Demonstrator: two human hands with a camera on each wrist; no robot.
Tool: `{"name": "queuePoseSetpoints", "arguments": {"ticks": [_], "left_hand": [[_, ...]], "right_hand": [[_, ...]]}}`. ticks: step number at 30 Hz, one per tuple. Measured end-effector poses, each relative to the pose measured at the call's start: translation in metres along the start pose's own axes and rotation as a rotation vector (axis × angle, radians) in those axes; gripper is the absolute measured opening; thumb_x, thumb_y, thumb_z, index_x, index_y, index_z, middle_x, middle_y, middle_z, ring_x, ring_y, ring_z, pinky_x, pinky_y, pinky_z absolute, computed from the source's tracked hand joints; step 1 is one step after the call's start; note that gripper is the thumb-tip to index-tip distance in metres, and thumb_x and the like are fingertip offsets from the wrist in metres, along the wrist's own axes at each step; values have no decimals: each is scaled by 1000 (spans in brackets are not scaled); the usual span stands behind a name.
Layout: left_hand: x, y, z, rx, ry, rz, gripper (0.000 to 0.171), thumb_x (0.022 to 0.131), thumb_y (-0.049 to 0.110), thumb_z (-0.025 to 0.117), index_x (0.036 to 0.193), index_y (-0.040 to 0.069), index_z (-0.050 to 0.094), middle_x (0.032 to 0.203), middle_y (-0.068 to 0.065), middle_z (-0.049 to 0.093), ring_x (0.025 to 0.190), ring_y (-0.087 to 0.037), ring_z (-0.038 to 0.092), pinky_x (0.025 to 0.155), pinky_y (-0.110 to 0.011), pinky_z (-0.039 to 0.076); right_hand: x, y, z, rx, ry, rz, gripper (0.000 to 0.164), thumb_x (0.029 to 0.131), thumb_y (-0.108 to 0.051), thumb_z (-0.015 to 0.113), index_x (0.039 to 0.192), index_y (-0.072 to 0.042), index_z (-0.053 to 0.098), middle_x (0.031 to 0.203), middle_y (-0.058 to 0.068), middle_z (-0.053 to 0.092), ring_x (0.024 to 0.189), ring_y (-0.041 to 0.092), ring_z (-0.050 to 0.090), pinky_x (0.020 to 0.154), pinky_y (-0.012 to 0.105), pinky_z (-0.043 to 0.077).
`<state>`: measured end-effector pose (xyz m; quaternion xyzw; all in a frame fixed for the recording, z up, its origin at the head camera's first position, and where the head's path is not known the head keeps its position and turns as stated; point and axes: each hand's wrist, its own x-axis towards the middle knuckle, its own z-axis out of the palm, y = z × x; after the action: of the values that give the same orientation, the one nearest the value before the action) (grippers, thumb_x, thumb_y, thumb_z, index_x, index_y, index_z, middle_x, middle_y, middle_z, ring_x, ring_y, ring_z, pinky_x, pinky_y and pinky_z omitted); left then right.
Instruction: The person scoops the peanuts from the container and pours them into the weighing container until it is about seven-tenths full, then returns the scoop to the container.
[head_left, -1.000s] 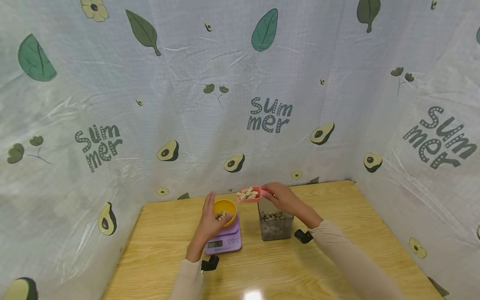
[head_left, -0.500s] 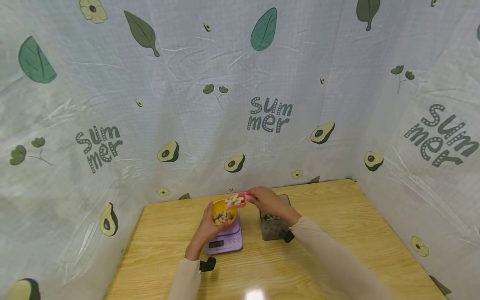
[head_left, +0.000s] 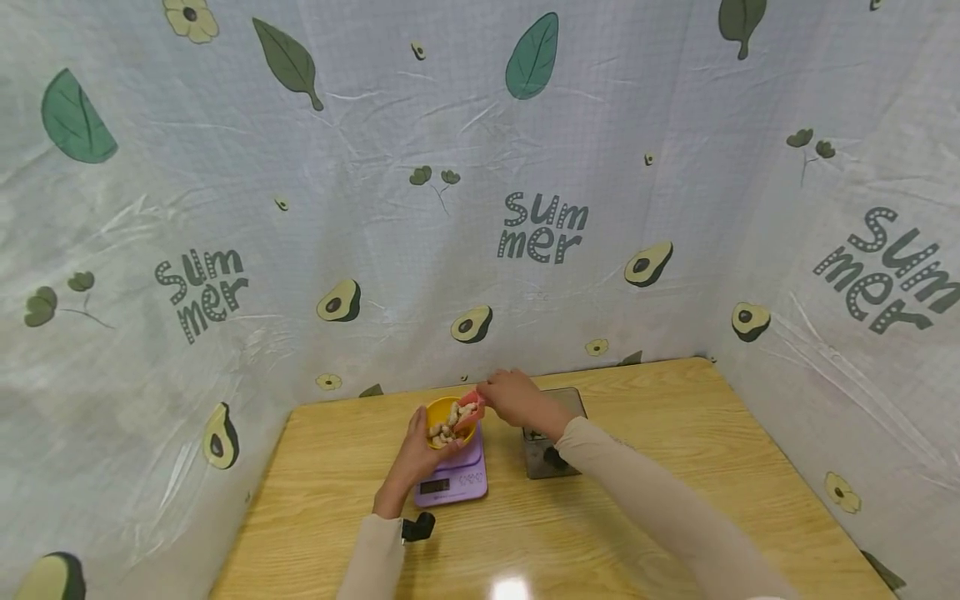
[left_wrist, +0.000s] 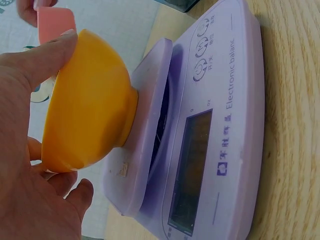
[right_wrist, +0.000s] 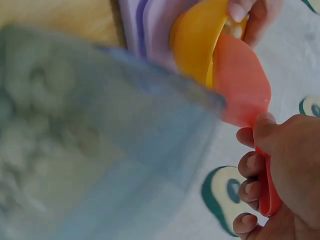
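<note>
My left hand holds a yellow bowl by its rim, thumb on the near side and fingers round the far side. The bowl stands on the platform of a lilac kitchen scale, with peanuts inside. My right hand grips the handle of a pink scoop. Tipped steeply toward the bowl, the scoop has its mouth over the rim and peanuts at its front. The bowl's inside is hidden in the left wrist view.
A clear grey bin of peanuts stands right of the scale, partly beneath my right forearm. It fills much of the right wrist view, blurred. The wooden table meets a printed curtain at the back and sides.
My right hand has carried the loaded scoop left from above the bin to the bowl and tilted it down. My left hand has closed in on the bowl's rim.
</note>
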<state>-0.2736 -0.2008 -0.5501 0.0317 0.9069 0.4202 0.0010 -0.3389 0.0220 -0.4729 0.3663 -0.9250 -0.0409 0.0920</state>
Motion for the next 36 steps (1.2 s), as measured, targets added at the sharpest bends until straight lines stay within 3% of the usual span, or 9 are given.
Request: {"name": "queuePoseSetpoints", "arguments": {"ticks": [7,11,14,17,21,25,31,36], "left_hand": [[0,0,1,28,-2,-7,112,82,51,74,155,-5,11,162,-27,12,144,-50,27,115,-61,28],[-1,2,1,15,-4,-2,111,83,50,74,155,-5,10,162,-27,11,144,-50,26,115,-61,28],[-2,3,1,8,-7,-1,111,83,50,73,155,-5,10,162,-27,11,144,-50,26,115,-61,28],[-2,3,0,14,-8,-1,110,84,48,73,156,-4,9,162,-28,11,144,-50,27,115,-62,28],[-2,3,0,17,-7,-5,110,84,48,73,156,-4,8,162,-28,10,144,-50,27,115,-61,29],[-3,3,0,20,6,7,110,83,46,75,155,-5,9,162,-28,8,144,-52,24,115,-63,28],[-5,10,-2,-3,62,74,102,87,38,72,157,0,8,164,-25,3,147,-51,19,116,-63,25],[-5,29,-4,-36,125,141,99,88,38,71,158,7,9,166,-18,4,149,-46,18,117,-62,22]], "right_hand": [[5,-3,-27,-322,107,-118,19,97,-26,62,114,-24,68,106,-2,69,102,17,61,86,34,48],[4,-1,-39,-368,153,-143,22,95,-26,65,116,-26,67,108,-3,68,103,17,60,87,34,46],[-1,3,-44,-267,163,-113,20,95,-29,64,115,-24,67,105,-2,69,100,17,61,81,34,46],[-9,9,-44,-39,165,-54,21,99,-32,57,113,-21,67,99,-1,68,94,19,62,77,36,47],[-19,19,-35,257,178,13,26,102,-30,51,117,-15,66,98,3,68,92,23,63,80,41,51],[-30,25,-24,434,199,54,28,103,-29,50,120,-13,65,104,5,69,97,24,63,85,42,51],[-50,34,-16,542,256,131,31,103,-34,46,118,-16,66,109,2,69,102,21,62,86,40,51],[-72,43,-14,563,315,157,31,103,-31,48,120,-12,65,113,5,69,104,23,64,86,43,53]]}}
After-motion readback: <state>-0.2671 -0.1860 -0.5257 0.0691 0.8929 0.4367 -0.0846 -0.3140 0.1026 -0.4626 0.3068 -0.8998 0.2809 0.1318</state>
